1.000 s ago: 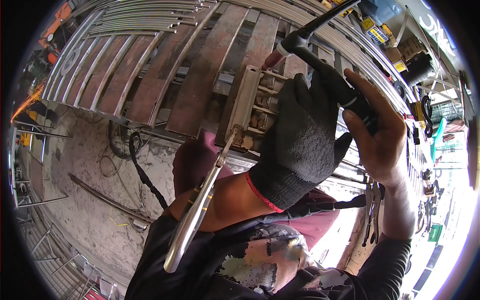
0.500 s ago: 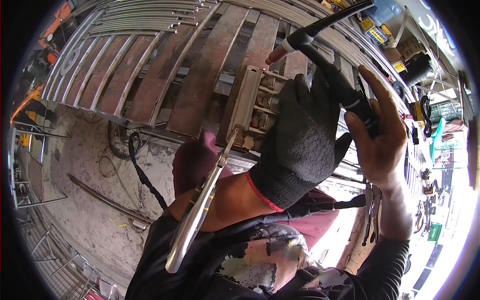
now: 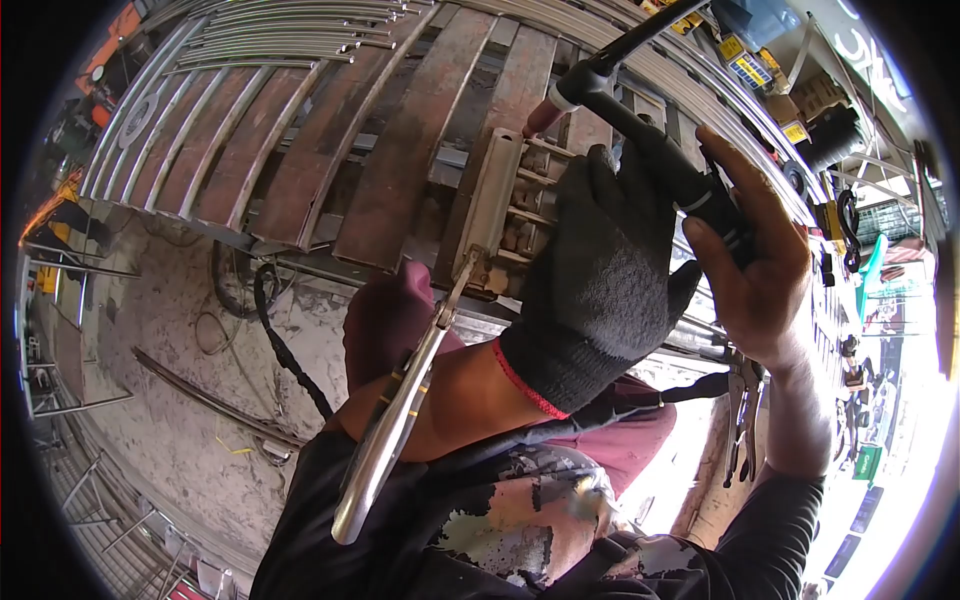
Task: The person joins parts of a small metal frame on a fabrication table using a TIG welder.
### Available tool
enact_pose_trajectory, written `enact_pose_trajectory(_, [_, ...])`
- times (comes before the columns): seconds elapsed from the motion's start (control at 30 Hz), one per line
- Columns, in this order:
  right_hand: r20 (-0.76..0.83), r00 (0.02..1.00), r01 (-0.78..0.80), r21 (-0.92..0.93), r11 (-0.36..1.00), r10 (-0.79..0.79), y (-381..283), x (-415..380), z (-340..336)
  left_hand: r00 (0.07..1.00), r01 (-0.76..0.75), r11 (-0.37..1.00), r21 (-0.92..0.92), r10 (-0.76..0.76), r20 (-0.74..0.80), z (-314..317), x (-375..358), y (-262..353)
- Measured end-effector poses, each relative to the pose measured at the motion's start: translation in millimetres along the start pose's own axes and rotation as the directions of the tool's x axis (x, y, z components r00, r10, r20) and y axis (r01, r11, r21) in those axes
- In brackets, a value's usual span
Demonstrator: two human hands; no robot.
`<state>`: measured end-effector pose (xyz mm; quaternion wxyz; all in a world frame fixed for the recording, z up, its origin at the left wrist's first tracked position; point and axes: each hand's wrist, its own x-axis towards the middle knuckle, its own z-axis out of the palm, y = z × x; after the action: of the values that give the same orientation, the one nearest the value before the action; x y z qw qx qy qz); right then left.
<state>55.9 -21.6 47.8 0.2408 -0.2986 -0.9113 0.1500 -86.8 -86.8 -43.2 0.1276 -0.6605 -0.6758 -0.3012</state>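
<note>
My right hand (image 3: 755,250), bare, grips a black TIG welding torch (image 3: 630,125). The torch's reddish nozzle (image 3: 542,117) points down at the far end of a metal bracket (image 3: 490,200) with several short crosspieces. My left hand (image 3: 600,260), in a black knit glove with a red cuff edge, lies over the bracket's right side. Its fingers are stretched out towards the torch, right beside the torch body, with the thumb apart; the palm side is hidden. Locking pliers (image 3: 395,430) are clamped on the bracket's near end, their silver handle lying across my left forearm.
Beneath the bracket is a slatted metal bench (image 3: 400,160), with thin metal rods (image 3: 290,40) along its far left. A second pair of locking pliers (image 3: 742,415) hangs by my right forearm. A black cable (image 3: 290,350) runs over the floor at left. Yellow boxes (image 3: 750,70) stand at upper right.
My right hand and the torch have shifted slightly left, bringing the nozzle closer to the bracket's far end. My left hand and the clamped pliers have barely moved.
</note>
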Motion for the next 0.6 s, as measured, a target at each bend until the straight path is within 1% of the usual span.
enact_pose_trajectory(0.07, [0.003,1.0,-0.003,-0.019,1.0,0.003,-2.3,0.9,-0.6,1.0,0.015,0.999,-0.036,-0.015,-0.007,0.0,0.8,-0.8])
enact_pose_trajectory(0.17, [0.002,1.0,0.001,-0.037,0.999,-0.001,-4.2,1.3,-0.8,0.996,0.011,0.995,-0.095,-0.019,-0.086,0.8,0.8,-1.6])
enact_pose_trajectory(0.27, [-0.008,0.999,0.033,-0.031,0.999,-0.033,-3.3,1.7,-0.4,0.993,-0.002,0.997,-0.077,-0.007,-0.118,2.8,-1.7,-1.3])
enact_pose_trajectory(0.43, [-0.027,0.994,0.108,-0.057,0.992,-0.11,3.7,1.3,2.3,0.996,0.007,0.996,-0.085,-0.014,-0.089,1.8,-0.8,-1.2])
enact_pose_trajectory(0.47, [-0.01,0.995,0.098,-0.056,0.994,-0.098,3.2,1.4,0.9,0.997,0.01,0.996,-0.089,-0.017,-0.08,1.5,-0.6,-1.3])
enact_pose_trajectory(0.57, [0.031,0.997,0.07,-0.049,0.996,-0.068,1.6,2.2,-2.8,0.996,0.014,0.959,-0.284,-0.038,-0.079,3.8,-0.8,-3.6])
enact_pose_trajectory(0.6, [0.037,0.997,0.063,-0.042,0.997,-0.062,1.9,2.3,-3.0,0.995,0.012,0.96,-0.279,-0.039,-0.092,4.6,-1.2,-3.8])
